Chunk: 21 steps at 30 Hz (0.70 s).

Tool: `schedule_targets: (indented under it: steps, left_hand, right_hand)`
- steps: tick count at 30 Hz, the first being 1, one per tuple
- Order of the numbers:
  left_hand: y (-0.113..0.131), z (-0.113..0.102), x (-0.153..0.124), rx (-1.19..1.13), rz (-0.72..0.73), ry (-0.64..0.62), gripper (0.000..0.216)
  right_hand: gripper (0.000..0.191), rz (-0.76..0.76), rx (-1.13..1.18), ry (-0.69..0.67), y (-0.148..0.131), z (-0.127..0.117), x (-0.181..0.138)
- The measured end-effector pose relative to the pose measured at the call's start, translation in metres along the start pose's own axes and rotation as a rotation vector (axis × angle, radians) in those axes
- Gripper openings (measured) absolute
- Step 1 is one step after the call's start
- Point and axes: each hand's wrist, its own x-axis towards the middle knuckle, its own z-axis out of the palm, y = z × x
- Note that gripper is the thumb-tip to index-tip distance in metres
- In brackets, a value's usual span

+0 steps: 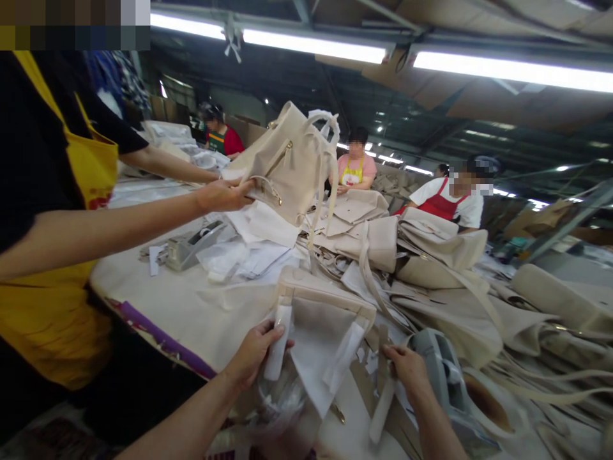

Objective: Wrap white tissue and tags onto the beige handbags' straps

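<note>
In the head view, my left hand (258, 351) is closed round a bag strap wrapped in white paper (279, 342). That strap belongs to a beige bag (330, 291), which lies in front of me with white sheeting over its front. A second wrapped strap (348, 351) hangs at the bag's other side. My right hand (407, 367), lower right, pinches a narrow beige strap (382, 358) between thumb and fingers. Just right of it stands a grey tape dispenser (438, 364). A small gold clasp (339, 414) lies below the bag.
On the left, a co-worker in a yellow apron (90, 172) holds up another beige bag (282, 166). Beige bags (445, 287) are heaped along the right. Another tape dispenser (191, 246) and plastic wrapping (230, 259) lie on the table (158, 297). Several people work behind.
</note>
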Motion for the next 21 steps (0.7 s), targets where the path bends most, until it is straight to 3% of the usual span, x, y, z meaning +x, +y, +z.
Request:
schedule_targets:
  steps: [6, 11, 16, 21]
  left_hand:
    - [0.000, 0.002, -0.002, 0.015, 0.011, -0.001, 0.029]
    - [0.000, 0.003, -0.002, 0.003, 0.016, 0.004, 0.026]
    - [-0.002, 0.003, -0.001, 0.002, 0.014, 0.022, 0.025]
    - [-0.004, 0.002, -0.001, 0.020, 0.024, 0.018, 0.022]
  right_hand:
    - [0.039, -0.148, 0.032, 0.124, -0.021, -0.007, -0.019]
    - [0.031, -0.373, -0.063, 0.256, -0.032, -0.011, -0.063]
    - [0.021, -0.709, -0.480, 0.117, -0.001, 0.019, -0.106]
    - [0.019, -0.670, -0.675, 0.068, 0.000, 0.032, -0.126]
